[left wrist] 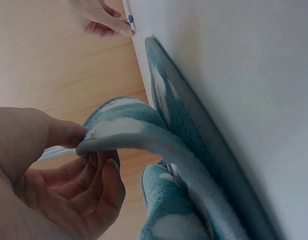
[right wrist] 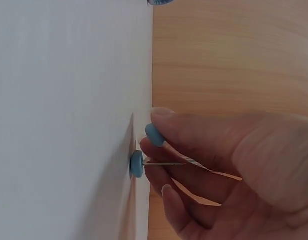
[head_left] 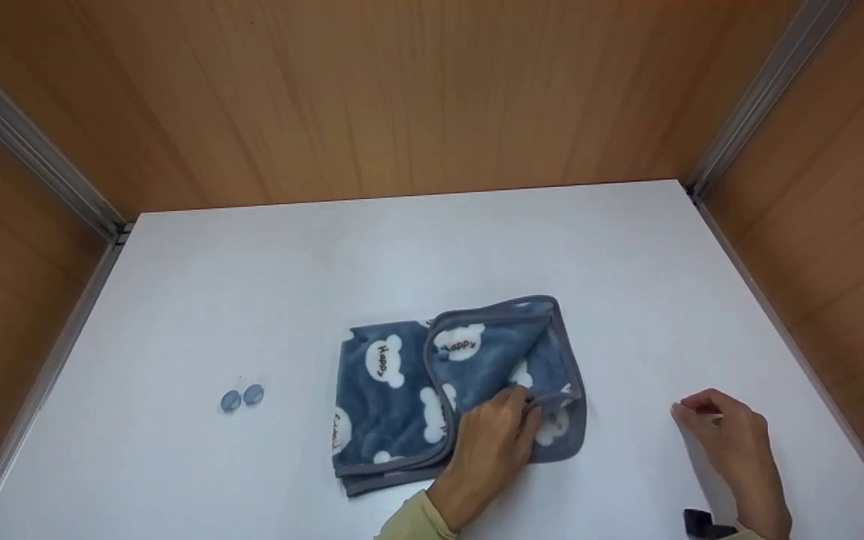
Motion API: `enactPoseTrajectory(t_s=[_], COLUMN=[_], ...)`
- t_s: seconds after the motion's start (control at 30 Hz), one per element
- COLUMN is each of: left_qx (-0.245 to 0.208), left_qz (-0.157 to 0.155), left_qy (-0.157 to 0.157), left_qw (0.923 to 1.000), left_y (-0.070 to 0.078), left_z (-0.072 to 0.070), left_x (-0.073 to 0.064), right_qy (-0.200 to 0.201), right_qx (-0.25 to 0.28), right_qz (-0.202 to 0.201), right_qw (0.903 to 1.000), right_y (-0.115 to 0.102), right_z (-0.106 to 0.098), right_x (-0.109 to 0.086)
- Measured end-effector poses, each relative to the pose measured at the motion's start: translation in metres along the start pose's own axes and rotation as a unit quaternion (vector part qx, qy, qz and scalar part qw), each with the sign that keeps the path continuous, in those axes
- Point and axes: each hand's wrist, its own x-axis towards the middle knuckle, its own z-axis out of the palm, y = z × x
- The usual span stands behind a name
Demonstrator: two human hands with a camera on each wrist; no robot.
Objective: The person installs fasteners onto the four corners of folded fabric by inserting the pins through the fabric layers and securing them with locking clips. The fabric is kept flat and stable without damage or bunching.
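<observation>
Thumb and finger closed together, the left grip (head_left: 486, 442) pinches the blanket (head_left: 477, 379) as the right grip (head_left: 736, 446) pinches a blue cap (right wrist: 155, 135), a pin (right wrist: 137, 164) just beside its fingertips.

Head view: from above the counter (head_left: 177, 315), facing forward and down toward its far edge. Wrist views: low, close, counter turned sideways; left wrist shares the blanket (head_left: 469, 375), left hand (head_left: 488, 446) and right hand (head_left: 739, 450) with head.
</observation>
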Motion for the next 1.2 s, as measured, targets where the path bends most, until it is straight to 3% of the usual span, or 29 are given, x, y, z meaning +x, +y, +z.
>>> enactPoseTrajectory(t_s=[0.17,0.3,0.53,0.73,0.9,1.2], left_qx=[0.009,0.007,0.002,-0.005,-0.013,-0.023], left_qz=[0.003,0.001,-0.015,-0.017,-0.013,0.006], left_qy=[0.007,0.011,0.006,0.006,0.01,0.044], left_qw=[0.9999,0.9999,0.9999,0.9998,0.9998,0.9988], left_y=[-0.002,-0.002,-0.003,-0.004,-0.005,-0.005], left_z=[0.001,0.001,0.0,0.001,0.001,0.002], left_x=[-0.001,0.0,0.001,0.001,0.001,0.003], right_qy=[0.073,0.088,0.076,0.065,0.06,0.034], right_qx=[-0.008,0.008,0.03,0.075,0.108,0.153], right_qz=[-0.072,-0.099,-0.145,-0.216,-0.262,-0.296], right_qw=[0.9947,0.9912,0.9861,0.9713,0.9573,0.9424], right_y=[-0.01,-0.022,-0.055,-0.08,-0.088,-0.095], right_z=[0.006,0.009,0.016,0.027,0.037,0.046], right_x=[-0.001,-0.003,-0.008,-0.012,-0.014,-0.014])
